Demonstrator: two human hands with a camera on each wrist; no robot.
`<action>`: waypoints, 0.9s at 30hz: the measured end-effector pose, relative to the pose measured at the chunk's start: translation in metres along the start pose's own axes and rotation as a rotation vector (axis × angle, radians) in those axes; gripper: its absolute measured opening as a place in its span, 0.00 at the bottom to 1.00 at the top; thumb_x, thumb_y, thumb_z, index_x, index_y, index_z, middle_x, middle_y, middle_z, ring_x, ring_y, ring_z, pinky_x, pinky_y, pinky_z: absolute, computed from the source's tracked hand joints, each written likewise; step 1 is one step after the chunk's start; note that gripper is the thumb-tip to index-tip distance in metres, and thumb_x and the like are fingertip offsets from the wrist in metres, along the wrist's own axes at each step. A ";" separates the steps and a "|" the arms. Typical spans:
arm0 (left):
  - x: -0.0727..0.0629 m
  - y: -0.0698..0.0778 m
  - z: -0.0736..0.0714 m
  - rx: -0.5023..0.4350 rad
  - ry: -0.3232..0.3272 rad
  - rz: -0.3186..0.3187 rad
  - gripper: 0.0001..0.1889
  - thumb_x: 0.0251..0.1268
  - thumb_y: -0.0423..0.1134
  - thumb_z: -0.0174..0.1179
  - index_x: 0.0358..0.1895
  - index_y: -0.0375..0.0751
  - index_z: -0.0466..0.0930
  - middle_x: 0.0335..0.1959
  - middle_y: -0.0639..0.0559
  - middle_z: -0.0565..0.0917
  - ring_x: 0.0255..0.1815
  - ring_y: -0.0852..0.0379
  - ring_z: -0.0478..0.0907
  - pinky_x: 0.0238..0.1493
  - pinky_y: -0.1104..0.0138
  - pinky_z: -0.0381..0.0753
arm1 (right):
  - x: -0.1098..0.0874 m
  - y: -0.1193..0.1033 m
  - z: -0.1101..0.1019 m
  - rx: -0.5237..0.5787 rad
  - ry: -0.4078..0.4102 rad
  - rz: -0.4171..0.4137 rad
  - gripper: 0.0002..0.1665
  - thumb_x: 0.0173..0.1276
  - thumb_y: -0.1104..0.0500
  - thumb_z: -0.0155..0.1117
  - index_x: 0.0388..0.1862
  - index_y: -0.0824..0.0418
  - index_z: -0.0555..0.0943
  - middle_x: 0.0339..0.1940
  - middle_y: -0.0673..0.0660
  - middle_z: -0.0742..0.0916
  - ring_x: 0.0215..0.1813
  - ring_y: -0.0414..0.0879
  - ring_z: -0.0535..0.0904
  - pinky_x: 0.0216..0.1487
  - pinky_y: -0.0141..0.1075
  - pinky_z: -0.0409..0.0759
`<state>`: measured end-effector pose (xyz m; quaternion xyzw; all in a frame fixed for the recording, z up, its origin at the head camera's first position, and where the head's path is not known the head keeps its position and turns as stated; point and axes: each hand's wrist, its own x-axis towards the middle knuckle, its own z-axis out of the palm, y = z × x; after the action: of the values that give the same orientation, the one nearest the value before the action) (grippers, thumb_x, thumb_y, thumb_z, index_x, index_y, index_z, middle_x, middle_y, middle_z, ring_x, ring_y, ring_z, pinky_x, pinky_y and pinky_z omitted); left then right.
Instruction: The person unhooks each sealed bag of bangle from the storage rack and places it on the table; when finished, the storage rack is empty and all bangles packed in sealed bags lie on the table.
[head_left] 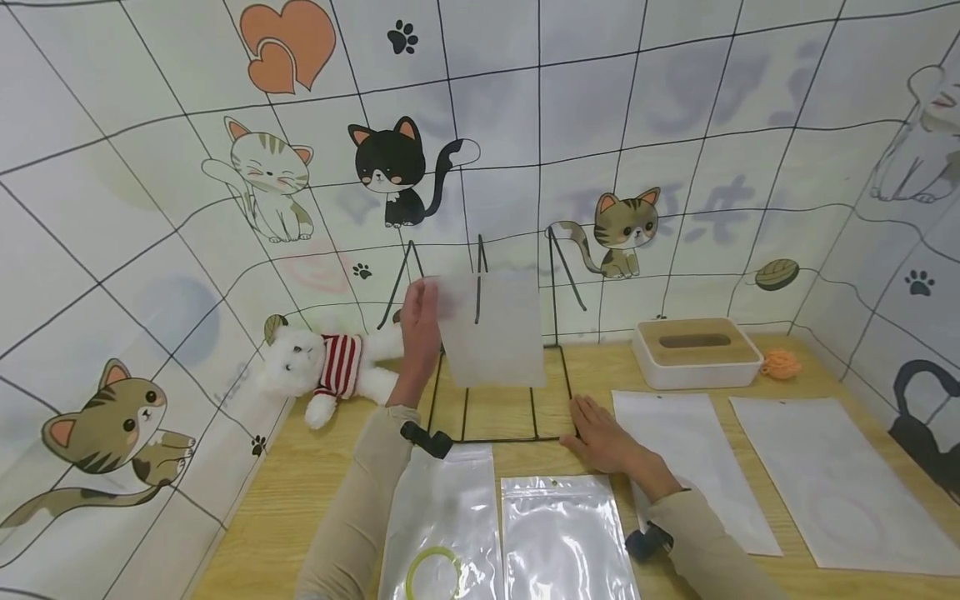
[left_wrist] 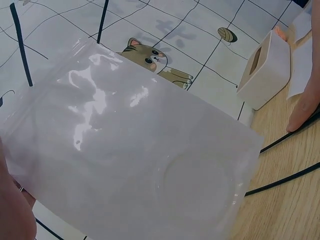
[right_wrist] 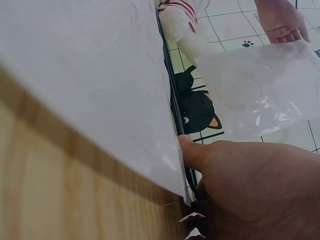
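My left hand (head_left: 422, 321) pinches a translucent zip bag (head_left: 495, 333) by its left edge, holding it up at a black wire rack (head_left: 498, 440). A faint round shape (left_wrist: 197, 185) shows inside that bag in the left wrist view. The rack has upright prongs at the back; whether the bag touches one is unclear. My right hand (head_left: 607, 437) rests at the rack's front right corner, fingers stretched along its side and thumb by the front bar. Its thumb (right_wrist: 192, 150) lies against the black bar in the right wrist view, with the other fingers partly hidden.
In front of the rack lie a glossy bag (head_left: 442, 508) with a yellow-green ring (head_left: 432, 575) and a silver bag (head_left: 566, 533). Two white bags (head_left: 697, 467) (head_left: 832, 475) lie right. A tissue box (head_left: 697, 354), orange item (head_left: 780, 364) and plush bear (head_left: 337, 367) stand around the back.
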<state>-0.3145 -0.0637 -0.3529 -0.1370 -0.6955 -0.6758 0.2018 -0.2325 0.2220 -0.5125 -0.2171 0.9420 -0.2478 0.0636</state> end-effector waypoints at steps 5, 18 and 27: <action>-0.001 -0.002 0.000 0.038 -0.028 0.005 0.13 0.83 0.42 0.42 0.38 0.38 0.68 0.30 0.55 0.64 0.35 0.58 0.62 0.39 0.67 0.62 | 0.000 0.000 0.000 -0.001 -0.003 0.008 0.42 0.81 0.52 0.48 0.75 0.83 0.49 0.77 0.80 0.52 0.79 0.75 0.44 0.76 0.67 0.47; -0.003 -0.003 0.003 -0.005 -0.022 0.023 0.14 0.84 0.41 0.39 0.34 0.38 0.63 0.29 0.55 0.60 0.34 0.57 0.59 0.38 0.67 0.58 | -0.001 -0.001 0.001 -0.005 -0.009 0.019 0.42 0.81 0.52 0.48 0.75 0.83 0.49 0.78 0.80 0.52 0.79 0.74 0.43 0.76 0.67 0.46; -0.006 0.000 0.004 -0.033 -0.049 0.023 0.14 0.84 0.41 0.37 0.39 0.33 0.62 0.31 0.55 0.57 0.35 0.58 0.57 0.40 0.67 0.56 | -0.002 0.003 0.002 0.054 0.020 -0.012 0.46 0.81 0.46 0.47 0.75 0.83 0.48 0.77 0.81 0.51 0.79 0.75 0.41 0.75 0.69 0.42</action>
<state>-0.3096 -0.0596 -0.3557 -0.1648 -0.6876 -0.6811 0.1902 -0.2310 0.2245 -0.5151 -0.2185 0.9343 -0.2755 0.0584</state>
